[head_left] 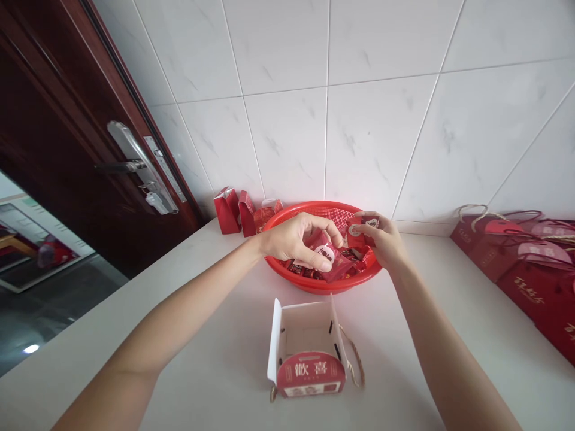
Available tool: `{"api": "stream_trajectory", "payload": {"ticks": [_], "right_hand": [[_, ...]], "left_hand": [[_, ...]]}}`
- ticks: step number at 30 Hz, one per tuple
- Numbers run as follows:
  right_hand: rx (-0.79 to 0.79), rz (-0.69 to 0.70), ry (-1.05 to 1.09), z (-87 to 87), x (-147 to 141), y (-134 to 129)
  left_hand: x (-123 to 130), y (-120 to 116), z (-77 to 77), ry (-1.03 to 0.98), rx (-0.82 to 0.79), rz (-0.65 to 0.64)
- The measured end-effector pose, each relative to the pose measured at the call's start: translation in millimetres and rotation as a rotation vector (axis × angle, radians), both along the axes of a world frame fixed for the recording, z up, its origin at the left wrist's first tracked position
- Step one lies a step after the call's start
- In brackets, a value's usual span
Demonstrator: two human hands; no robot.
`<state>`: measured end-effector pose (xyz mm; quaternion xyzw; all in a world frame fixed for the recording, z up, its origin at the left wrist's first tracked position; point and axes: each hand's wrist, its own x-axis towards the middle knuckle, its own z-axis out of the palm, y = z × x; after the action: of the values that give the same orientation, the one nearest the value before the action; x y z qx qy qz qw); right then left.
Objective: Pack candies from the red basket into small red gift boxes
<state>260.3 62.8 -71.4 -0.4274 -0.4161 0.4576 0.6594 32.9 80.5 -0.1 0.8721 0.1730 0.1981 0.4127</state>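
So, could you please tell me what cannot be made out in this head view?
- Basket contents: mostly covered by the left hand and right hand.
- Packet print: the left hand's packet and the right hand's packet are too small to read.
- Open box floor: hidden behind its front flap.
- Red bags: cut off by the right edge.
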Motion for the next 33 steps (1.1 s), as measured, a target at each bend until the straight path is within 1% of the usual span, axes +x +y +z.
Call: {"api": "stream_trajectory", "payload": {"ticks": [2,4,6,9,11,12,13,15,18,19,21,23,26,28,31,33], "right_hand": [[0.002,0.000,0.001,-0.9,0.4,0.5],[0.007,0.005,-0.002,-2.3,0.9,1.1],[0.014,0.008,-0.004,-3.6,1.5,1.7],[0.012,0.010,0.004,-3.9,1.6,2.1],[0.011,0.010,0.011,-2.4,0.9,1.7],[0.008,0.007,0.017,-1.3,0.3,1.2],[0.001,0.004,0.026,-0.1,-0.3,0.6],[-0.016,-0.003,0.047,2.2,-1.4,-0.7],[-0.026,-0.008,0.064,3.8,-1.7,-2.1],[-0.025,-0.008,0.068,3.7,-1.4,-2.2],[-0.021,-0.016,0.087,3.0,-0.6,-1.6],[-0.018,-0.049,0.137,1.9,0.3,0.1],[0.000,-0.123,0.233,0.1,1.6,3.6],[0.016,-0.140,0.260,-1.3,2.5,5.8],[0.012,-0.093,0.236,-3.0,4.1,7.1],[-0.004,-0.051,0.217,-3.3,5.0,6.7]], "left_hand": [[-1.1,3.9,0.1,0.033,0.004,0.023],[-3.6,11.1,-0.1,0.113,0.035,0.088],[-8.1,21.6,-1.3,0.255,0.128,0.198],[-17.0,41.3,-5.7,0.538,0.320,0.395],[-21.0,54.0,-10.4,0.711,0.348,0.479],[-21.2,59.1,-13.2,0.750,0.339,0.503],[-19.8,63.2,-16.4,0.743,0.321,0.510],[-11.7,67.3,-23.5,0.601,0.264,0.469],[10.2,64.5,-34.2,0.323,0.107,0.306],[18.2,62.1,-37.3,0.271,0.060,0.251],[31.8,57.1,-41.9,0.175,-0.003,0.195],[40.1,53.2,-44.6,0.061,-0.050,0.211],[43.4,51.0,-45.5,-0.092,-0.110,0.317],[43.6,50.7,-45.3,-0.152,-0.162,0.355],[46.4,49.6,-45.7,-0.194,-0.256,0.325],[49.8,48.2,-46.2,-0.196,-0.279,0.302]]}}
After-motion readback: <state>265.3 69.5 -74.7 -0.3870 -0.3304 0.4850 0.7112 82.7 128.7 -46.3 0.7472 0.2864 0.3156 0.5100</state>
